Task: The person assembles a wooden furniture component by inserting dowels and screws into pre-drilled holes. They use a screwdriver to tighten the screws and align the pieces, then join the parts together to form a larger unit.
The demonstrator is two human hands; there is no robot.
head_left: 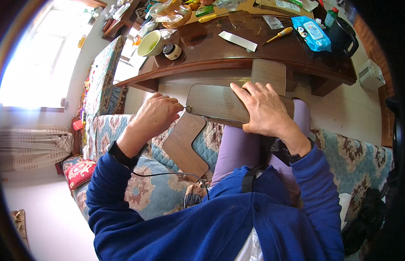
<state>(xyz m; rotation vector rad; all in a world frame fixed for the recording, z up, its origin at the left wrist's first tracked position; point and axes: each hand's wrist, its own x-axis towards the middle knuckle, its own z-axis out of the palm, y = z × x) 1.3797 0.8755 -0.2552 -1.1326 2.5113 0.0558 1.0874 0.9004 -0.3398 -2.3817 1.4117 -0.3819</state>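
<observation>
A flat brown wooden board [213,101] with rounded corners lies across my lap. My right hand [264,106] grips it, fingers over its top and thumb at the near edge. At the board's left end, my left hand [158,112] is closed on a small thin metal piece [188,108] with a rounded tip. The tip meets the board's edge; the rest is hidden in my fingers, so its kind is unclear. An angled wooden panel [185,141] lies on the sofa to the left of my legs. Another rounded wooden panel [268,75] stands against the table's near edge.
The dark wooden table [202,48] ahead holds a yellow-handled screwdriver [278,35], a white strip [238,41], a blue wipes pack [311,34], a black kettle [343,37], a pale green bowl [150,43] and a small jar [172,51]. A cable [163,174] hangs near my left wrist.
</observation>
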